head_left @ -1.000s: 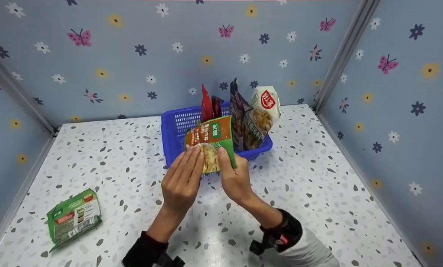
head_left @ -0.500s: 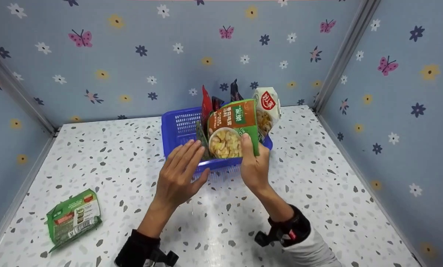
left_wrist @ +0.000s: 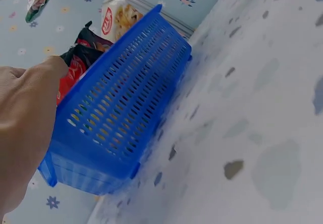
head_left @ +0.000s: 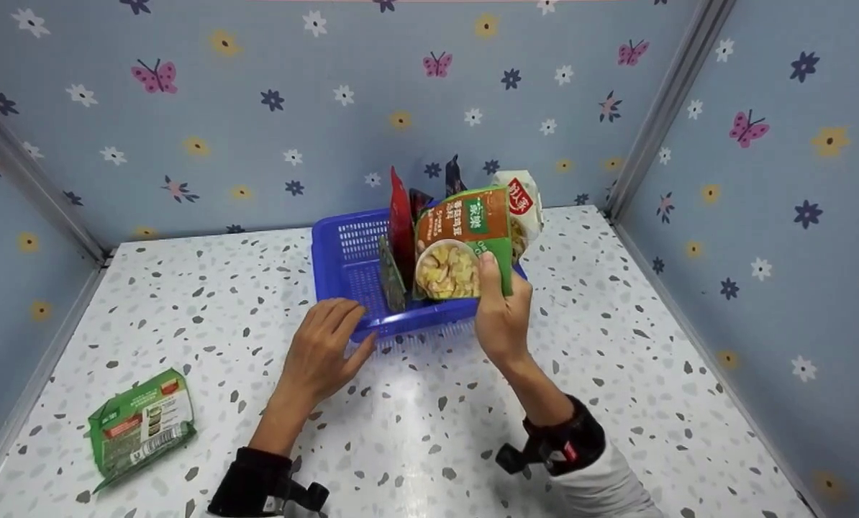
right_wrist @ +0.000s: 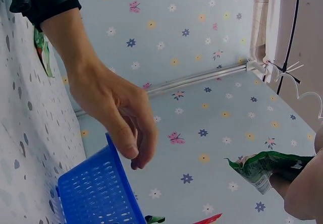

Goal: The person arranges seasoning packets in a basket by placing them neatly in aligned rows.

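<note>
In the head view my right hand (head_left: 503, 316) pinches a green and orange seasoning packet (head_left: 465, 244) by its lower right side, thumb across the front. The packet is held above the blue basket (head_left: 343, 334), printed with a bowl of yellow food. At the basket's front left corner hovers my left hand (head_left: 321, 349), its fingers loosely bent and holding nothing. The right wrist view shows this left hand (right_wrist: 113, 108) near the basket rim (right_wrist: 118, 166). Inside the basket stand a red packet (head_left: 401, 223), a thin greenish packet (head_left: 392, 277) and a white packet (head_left: 521, 194).
A green packet (head_left: 145, 424) lies alone on the speckled table (head_left: 257, 403) at the left. A dark packet (head_left: 454, 176) pokes up at the basket's back. Flower-patterned panels (head_left: 343, 144) stand behind the table and along its sides.
My left hand has let go of the packet and drawn back leftward to the basket's front corner. My right hand has carried the packet right and away from me, over the basket.
</note>
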Available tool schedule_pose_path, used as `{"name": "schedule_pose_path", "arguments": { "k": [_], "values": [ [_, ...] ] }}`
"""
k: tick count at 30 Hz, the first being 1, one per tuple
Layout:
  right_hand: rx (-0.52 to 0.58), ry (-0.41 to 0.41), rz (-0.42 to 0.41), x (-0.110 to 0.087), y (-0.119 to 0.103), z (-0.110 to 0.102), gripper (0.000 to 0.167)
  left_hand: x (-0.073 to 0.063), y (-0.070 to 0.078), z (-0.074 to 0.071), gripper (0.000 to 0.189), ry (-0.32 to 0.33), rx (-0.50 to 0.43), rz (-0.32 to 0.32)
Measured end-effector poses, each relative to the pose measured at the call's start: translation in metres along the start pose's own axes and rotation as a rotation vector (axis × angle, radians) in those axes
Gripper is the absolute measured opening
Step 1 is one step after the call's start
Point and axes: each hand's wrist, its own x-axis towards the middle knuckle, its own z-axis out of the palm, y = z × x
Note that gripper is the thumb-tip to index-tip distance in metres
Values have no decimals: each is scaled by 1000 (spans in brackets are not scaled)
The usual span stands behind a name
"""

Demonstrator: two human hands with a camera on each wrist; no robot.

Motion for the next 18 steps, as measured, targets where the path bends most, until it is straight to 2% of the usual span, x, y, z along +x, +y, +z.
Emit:
{"name": "schedule_pose_path", "arguments": {
  "k": [4, 8, 18],
  "values": [
    [5, 9, 5, 2, 1, 1, 35, -11, -4, 1, 37, -33, 19, -8],
    [5, 4, 4, 3, 2, 0, 35, -17, -7, 3, 30, -48, 5, -31],
    [-8, -36, 4, 4, 5, 1, 39, -17, -7, 6, 24, -39, -1, -36]
  ]
}}
